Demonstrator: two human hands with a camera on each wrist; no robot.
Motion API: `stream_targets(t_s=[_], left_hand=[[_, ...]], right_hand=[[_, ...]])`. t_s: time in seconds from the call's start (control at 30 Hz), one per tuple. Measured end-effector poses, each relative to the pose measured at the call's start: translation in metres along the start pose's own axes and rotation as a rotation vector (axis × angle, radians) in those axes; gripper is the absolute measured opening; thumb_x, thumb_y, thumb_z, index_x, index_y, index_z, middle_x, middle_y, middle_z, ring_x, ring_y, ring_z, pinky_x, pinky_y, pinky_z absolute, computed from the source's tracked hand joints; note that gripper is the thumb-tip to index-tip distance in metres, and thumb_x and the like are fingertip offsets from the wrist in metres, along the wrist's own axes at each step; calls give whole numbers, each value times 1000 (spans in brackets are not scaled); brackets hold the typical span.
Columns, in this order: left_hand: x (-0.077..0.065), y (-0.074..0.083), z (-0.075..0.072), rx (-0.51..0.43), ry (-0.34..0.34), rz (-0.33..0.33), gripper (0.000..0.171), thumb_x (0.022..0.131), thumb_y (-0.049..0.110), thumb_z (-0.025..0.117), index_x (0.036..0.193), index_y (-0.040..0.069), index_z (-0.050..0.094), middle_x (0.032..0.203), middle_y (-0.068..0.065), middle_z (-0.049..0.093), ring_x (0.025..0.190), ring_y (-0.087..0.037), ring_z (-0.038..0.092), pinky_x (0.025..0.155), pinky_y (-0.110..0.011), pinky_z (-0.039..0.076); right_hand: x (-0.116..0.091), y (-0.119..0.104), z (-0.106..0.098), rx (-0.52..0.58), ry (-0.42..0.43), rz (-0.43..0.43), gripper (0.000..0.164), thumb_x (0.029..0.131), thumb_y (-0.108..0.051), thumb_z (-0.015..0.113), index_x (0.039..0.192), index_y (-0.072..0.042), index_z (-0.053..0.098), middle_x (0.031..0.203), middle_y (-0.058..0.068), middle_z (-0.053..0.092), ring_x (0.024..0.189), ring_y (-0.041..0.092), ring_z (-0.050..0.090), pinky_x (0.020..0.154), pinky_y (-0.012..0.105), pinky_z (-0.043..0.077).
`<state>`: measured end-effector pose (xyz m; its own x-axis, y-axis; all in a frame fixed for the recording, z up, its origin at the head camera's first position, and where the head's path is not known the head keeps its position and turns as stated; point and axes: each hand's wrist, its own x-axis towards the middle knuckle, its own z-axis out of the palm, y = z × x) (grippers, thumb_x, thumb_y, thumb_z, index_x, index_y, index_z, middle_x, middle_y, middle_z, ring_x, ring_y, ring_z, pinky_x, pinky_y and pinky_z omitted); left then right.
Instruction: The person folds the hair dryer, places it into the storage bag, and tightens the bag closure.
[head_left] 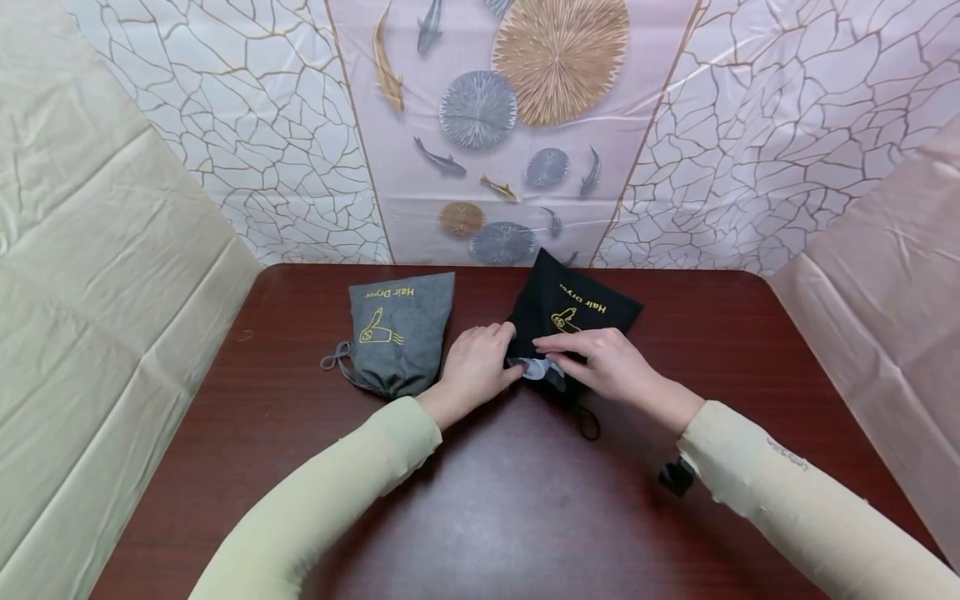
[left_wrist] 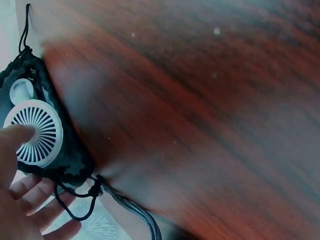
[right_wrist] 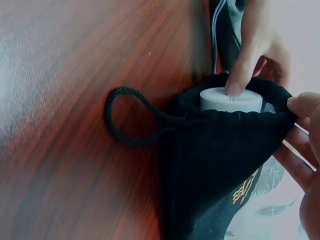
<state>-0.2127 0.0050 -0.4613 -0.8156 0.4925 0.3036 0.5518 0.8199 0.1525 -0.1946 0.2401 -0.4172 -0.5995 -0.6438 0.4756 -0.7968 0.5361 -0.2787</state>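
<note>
A black drawstring bag (head_left: pixel 536 296) with gold "Hair Dryer" lettering lies at the back of the table, its mouth toward me. Inside the mouth shows the round, slotted white end of a hair dryer (left_wrist: pixel 47 142). Beside that is a smaller white rounded piece (left_wrist: pixel 21 91); the rest is hidden in the cloth. My left hand (head_left: pixel 480 360) presses its thumb on the slotted end, with its other fingers extended along the outside of the bag. At the mouth's opposite side, my right hand (head_left: pixel 606 358) pinches the black rim between thumb and fingers.
A grey drawstring bag (head_left: pixel 401 333) with the same lettering lies left of the black one, its cord (head_left: pixel 339 357) loose on the table. The black bag's cord loop (right_wrist: pixel 120 117) sticks out over the dark red wooden table (head_left: pixel 480 500). Patterned cloth (head_left: pixel 480 179) hangs behind.
</note>
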Motion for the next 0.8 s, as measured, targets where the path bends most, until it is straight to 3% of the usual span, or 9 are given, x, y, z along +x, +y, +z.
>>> stream_targets(t_s=[0.23, 0.4, 0.57, 0.8], left_hand=[[-1, -12, -7, -41, -120, 24, 46, 94, 39, 82, 127, 10, 67, 115, -7, 73, 107, -27, 71, 98, -42, 56], [-2, -25, -17, -66, -194, 70, 40, 98, 30, 79, 131, 8, 70, 121, -8, 72, 112, -26, 71, 97, -42, 58], [-1, -33, -22, -37, -192, 116, 27, 98, 20, 80, 121, 9, 75, 113, -8, 73, 105, -28, 73, 90, -43, 61], [1, -34, -19, 59, -169, 144, 22, 98, 25, 81, 115, 12, 76, 107, -6, 72, 99, -27, 72, 84, -42, 58]], right_hand=[[4, 6, 4, -34, -7, -3, 32, 90, 0, 81, 122, -7, 81, 113, 6, 81, 96, 21, 80, 79, 45, 63], [4, 6, 5, -49, -3, -3, 32, 90, 0, 81, 122, -7, 81, 113, 6, 81, 96, 22, 80, 79, 45, 64], [0, 3, 2, -60, -29, 25, 34, 91, -2, 81, 125, -8, 80, 116, 6, 81, 100, 24, 79, 81, 47, 63], [-15, -2, -9, -54, -71, 95, 41, 93, -9, 83, 133, -9, 75, 123, 6, 79, 108, 26, 77, 86, 49, 63]])
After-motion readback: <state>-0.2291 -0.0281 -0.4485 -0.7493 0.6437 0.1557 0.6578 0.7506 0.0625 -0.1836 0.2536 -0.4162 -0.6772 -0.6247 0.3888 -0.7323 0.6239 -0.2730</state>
